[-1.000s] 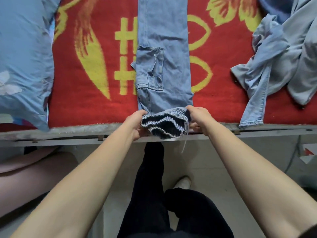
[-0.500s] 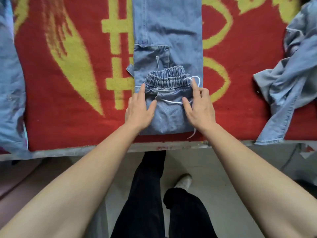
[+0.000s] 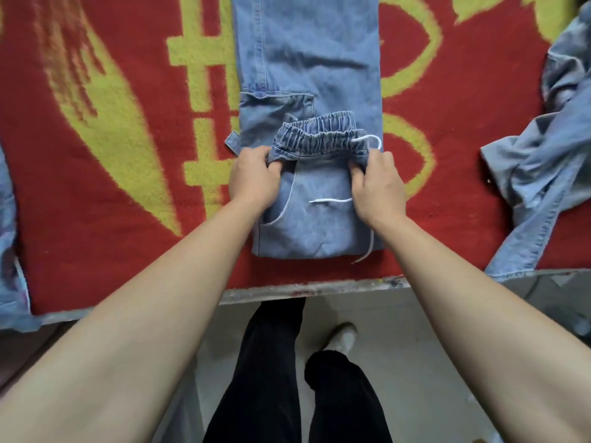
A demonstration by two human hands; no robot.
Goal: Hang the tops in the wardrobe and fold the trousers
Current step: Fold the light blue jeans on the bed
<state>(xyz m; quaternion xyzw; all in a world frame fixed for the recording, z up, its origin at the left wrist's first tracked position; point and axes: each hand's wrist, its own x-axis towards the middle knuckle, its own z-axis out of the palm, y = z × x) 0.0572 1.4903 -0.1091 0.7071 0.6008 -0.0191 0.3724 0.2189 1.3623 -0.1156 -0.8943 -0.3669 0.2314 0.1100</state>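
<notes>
A red blanket [image 3: 96,187] with yellow patterns fills the upper view, seen from above. Pale blue jeans [image 3: 307,59] lie flat down its middle. The legs run away from the person and out of the top of view, and the waist end is folded over onto them near the blanket's near edge. A crumpled denim heap [image 3: 543,161] lies well apart at the right

The left hand [image 3: 252,180] and right hand [image 3: 377,187] each grasp one corner of the elastic waistband [image 3: 319,135], fingers curled and pinching the cloth. The band looks raised a little off the layer beneath. A white drawstring [image 3: 331,201] lies across the folded part and touches the right hand

The step in hand appears to be folding the trousers, with one fold made and most of the legs still laid out. The next move probably calls for both hands to carry the waistband evenly further along the legs, keeping the side edges lined up and the drawstring tucked in
</notes>
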